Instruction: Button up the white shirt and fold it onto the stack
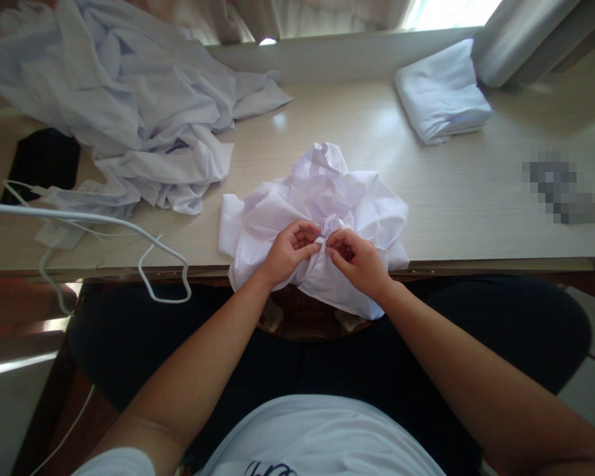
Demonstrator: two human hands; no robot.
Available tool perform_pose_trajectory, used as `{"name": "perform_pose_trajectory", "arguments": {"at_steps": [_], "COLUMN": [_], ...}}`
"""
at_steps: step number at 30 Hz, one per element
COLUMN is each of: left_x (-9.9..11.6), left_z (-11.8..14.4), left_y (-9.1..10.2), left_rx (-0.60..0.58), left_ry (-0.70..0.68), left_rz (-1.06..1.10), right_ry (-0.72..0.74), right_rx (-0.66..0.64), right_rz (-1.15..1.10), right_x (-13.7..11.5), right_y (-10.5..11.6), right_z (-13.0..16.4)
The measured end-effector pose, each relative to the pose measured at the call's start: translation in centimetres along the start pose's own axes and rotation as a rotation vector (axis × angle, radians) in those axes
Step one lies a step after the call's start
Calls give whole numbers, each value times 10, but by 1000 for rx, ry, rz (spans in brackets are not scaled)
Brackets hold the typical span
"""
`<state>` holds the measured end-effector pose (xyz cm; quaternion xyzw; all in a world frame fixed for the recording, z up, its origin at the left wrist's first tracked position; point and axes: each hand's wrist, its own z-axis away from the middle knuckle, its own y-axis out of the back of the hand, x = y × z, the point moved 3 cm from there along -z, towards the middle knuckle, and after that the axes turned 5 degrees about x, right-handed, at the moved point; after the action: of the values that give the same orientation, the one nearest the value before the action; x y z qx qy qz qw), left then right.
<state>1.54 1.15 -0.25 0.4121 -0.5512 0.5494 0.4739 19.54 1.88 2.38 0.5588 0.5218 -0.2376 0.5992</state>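
A white shirt-like garment lies bunched at the front edge of the table, part of it hanging over the edge. My left hand pinches a gathered bit of its cloth between thumb and fingers. Right beside it, my right hand pinches the same gathered spot from the other side. The fingertips of both hands nearly meet there. What exactly sits between them, a button or just a fold, is too small to make out.
A large heap of white cloth covers the table's back left, beside a black object. A folded white garment lies at the back right. White cables loop over the left front edge. A pixelated item lies far right.
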Motion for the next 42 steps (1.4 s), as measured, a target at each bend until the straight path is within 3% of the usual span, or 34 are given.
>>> {"name": "perform_pose_trajectory", "arguments": {"at_steps": [42], "left_x": [-1], "left_z": [-1], "left_y": [2], "left_rx": [-3], "left_ry": [28], "left_rz": [27], "right_ry": [89], "right_rx": [10], "right_rz": [-16], "right_x": [8], "right_y": [-3], "right_z": [2]}}
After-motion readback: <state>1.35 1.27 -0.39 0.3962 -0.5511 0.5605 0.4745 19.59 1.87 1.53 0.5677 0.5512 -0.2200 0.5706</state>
